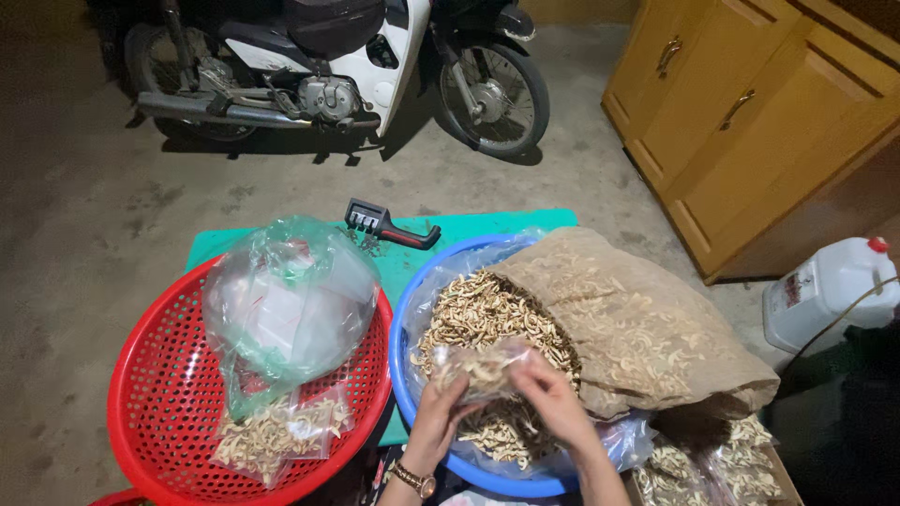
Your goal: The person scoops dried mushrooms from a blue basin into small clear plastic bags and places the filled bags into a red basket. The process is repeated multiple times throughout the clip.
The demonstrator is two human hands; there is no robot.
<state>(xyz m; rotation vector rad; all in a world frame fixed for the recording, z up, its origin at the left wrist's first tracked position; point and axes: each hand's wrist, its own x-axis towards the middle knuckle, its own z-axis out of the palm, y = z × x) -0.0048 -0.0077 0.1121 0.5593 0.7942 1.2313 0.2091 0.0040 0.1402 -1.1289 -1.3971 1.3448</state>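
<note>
Head view, places given from the round blue plastic basin (pixel 405 375).

- Over its near rim: left hand (pixel 439 412) and right hand (pixel 553 394), fingers pinched on a small clear plastic bag of pale dried slices (pixel 478 367).
- Inside: loose dried slices and a large clear sack (pixel 637 328) of the same.
- Left of it: red perforated plastic basket (pixel 155 394) with filled packets (pixel 281 433) and a bundle of empty bags (pixel 286 300).
- Behind it: black-and-red handheld tool (pixel 386 225) on a green mat (pixel 487 225).

Advice: keep the bag's mouth upright over the basin so spills fall back in.
</note>
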